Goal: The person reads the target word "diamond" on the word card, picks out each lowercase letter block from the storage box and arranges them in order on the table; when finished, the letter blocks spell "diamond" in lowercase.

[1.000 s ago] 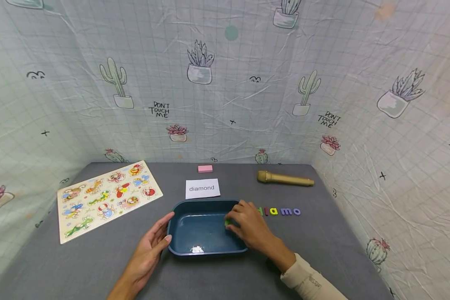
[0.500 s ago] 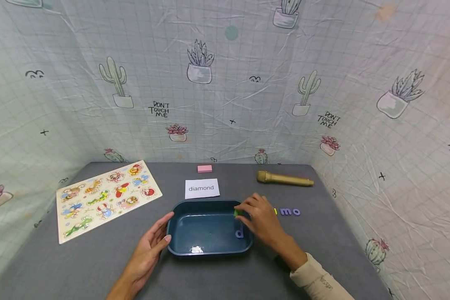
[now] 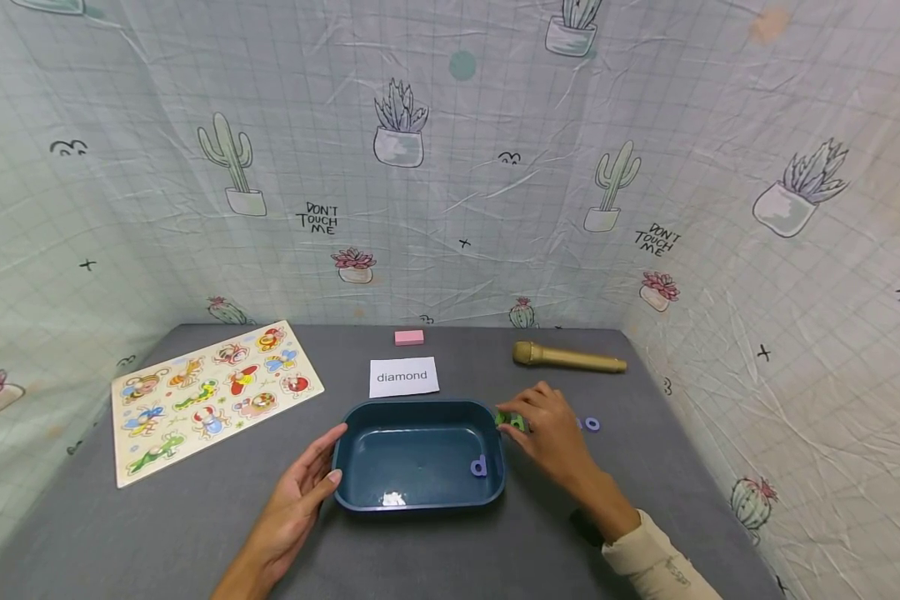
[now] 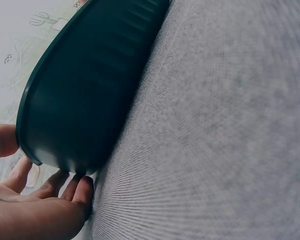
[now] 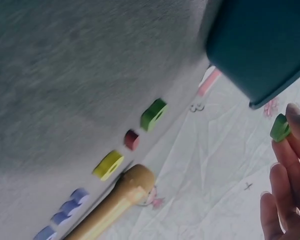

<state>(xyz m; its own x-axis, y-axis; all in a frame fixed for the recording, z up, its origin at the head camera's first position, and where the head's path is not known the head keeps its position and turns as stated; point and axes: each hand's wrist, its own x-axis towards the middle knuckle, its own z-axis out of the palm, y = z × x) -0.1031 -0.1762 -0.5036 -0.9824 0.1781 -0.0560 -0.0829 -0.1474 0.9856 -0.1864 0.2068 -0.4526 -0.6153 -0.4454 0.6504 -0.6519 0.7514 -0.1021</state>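
Note:
A dark teal plastic tray [image 3: 420,404] stands in the middle of the table with a purple letter d [image 3: 477,466] inside. My left hand [image 3: 300,500] rests at the tray's left end, its thumb and fingertips against the outer wall and rim. My right hand [image 3: 547,429] is just past the tray's right rim and pinches a small green letter [image 5: 280,127] between thumb and finger; which letter it is stays covered. Another green letter [image 5: 154,115] lies on the table, followed by a red letter [image 5: 131,140], a yellow letter [image 5: 108,165] and purple letters [image 5: 70,206].
A white card reading "diamond" [image 3: 403,377] lies behind the tray, with a pink eraser-like block [image 3: 408,337] beyond it. A gold microphone [image 3: 570,357] lies at the back right. On the left is a wooden insect puzzle board [image 3: 217,400]. A printed cloth [image 3: 450,167] hangs around the table.
My right hand has lifted the green letter from inside the tray and carried it right, past the rim, toward the letter row. The purple d has come into sight. My left hand has stayed put.

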